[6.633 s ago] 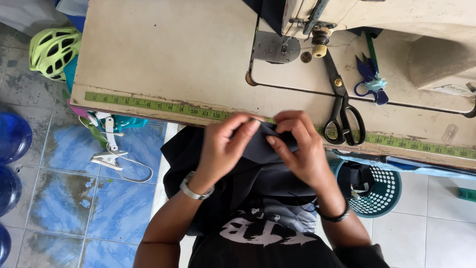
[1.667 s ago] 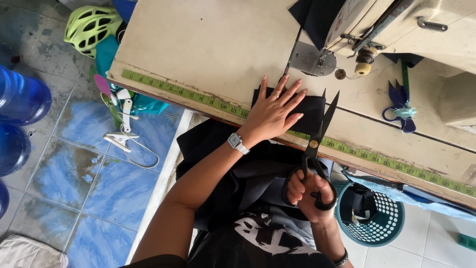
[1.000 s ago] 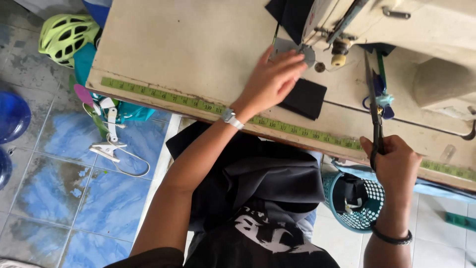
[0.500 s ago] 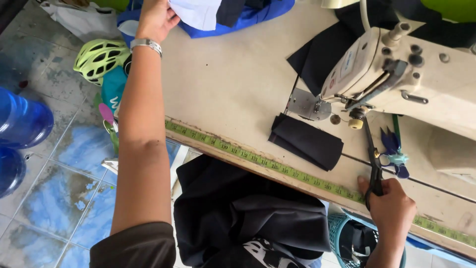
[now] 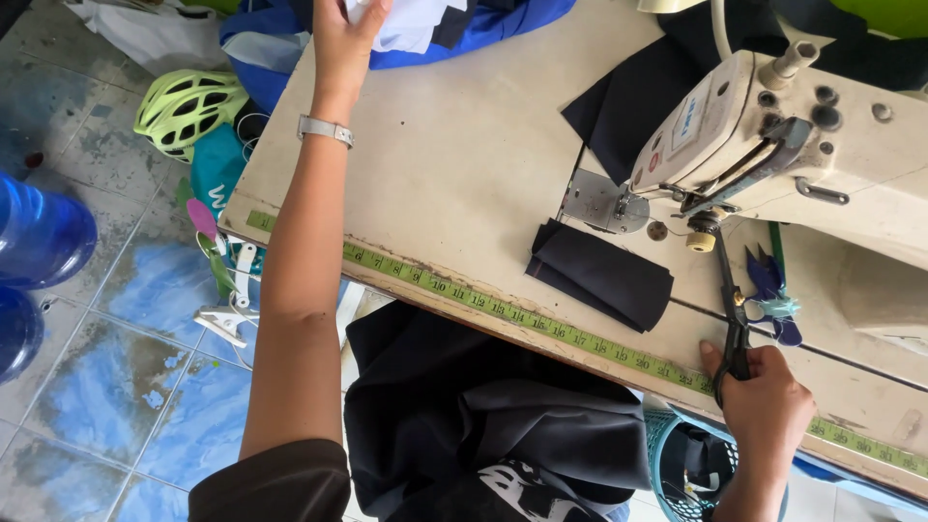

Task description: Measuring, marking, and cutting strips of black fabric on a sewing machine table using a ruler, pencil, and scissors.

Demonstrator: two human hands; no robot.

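Left hand (image 5: 346,39) is stretched to the top of the frame, fingers on white cloth (image 5: 411,21) lying on a blue bag (image 5: 483,24). Right hand (image 5: 766,401) sits lower right, wrapped round the scissors (image 5: 730,300), which lie on the table (image 5: 454,145) by the sewing machine (image 5: 773,135). Folded black fabric (image 5: 599,274) lies mid-frame above the tape measure (image 5: 503,309). Green helmet (image 5: 188,106) on the floor, upper left.
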